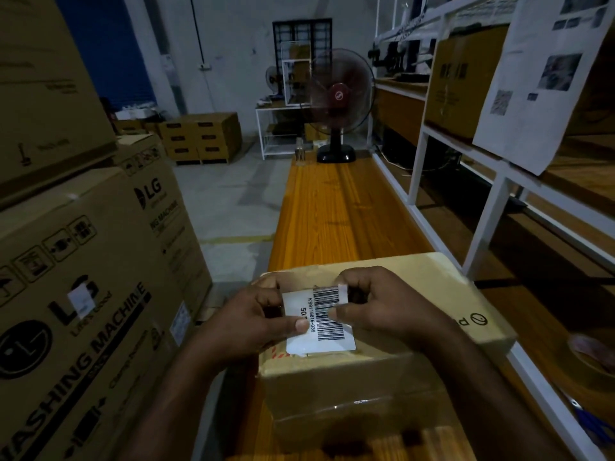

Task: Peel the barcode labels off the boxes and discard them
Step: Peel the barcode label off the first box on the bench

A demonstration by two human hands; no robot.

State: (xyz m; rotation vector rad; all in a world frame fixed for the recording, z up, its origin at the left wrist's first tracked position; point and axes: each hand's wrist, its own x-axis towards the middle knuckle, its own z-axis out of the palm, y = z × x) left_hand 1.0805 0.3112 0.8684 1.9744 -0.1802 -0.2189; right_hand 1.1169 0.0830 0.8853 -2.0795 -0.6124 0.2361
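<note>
Barcode label [317, 319] on top of the small cardboard box [416, 284], at 6 o'clock in view, on the near end of the orange wooden bench [339, 211]. Mostly stuck flat; curled up only at its 1 o'clock corner. Right hand [382, 307] curled, pinching that raised corner, thumb laid across the bars. Left hand [256, 314] curled at the label's 9 o'clock edge, thumb pressing the white margin down.

Likely to tear if pulled fast or steeply from so small a flap; safer peeled low and slow toward 7 o'clock. Risk also of stripping the box's paper skin, or leaving a white patch behind, with the glue gripping hard. Left thumb pinning the very label being lifted: liable to stall the peel or crease the sheet unless shifted onto bare cardboard. Box probably light enough to lift or slide once unpinned. Freed label apt to cling to fingers at discarding; no bin in sight. LG washing machine cartons [83, 294] at 9 o'clock, pedestal fan [336, 98] at 12 o'clock, well apart.
</note>
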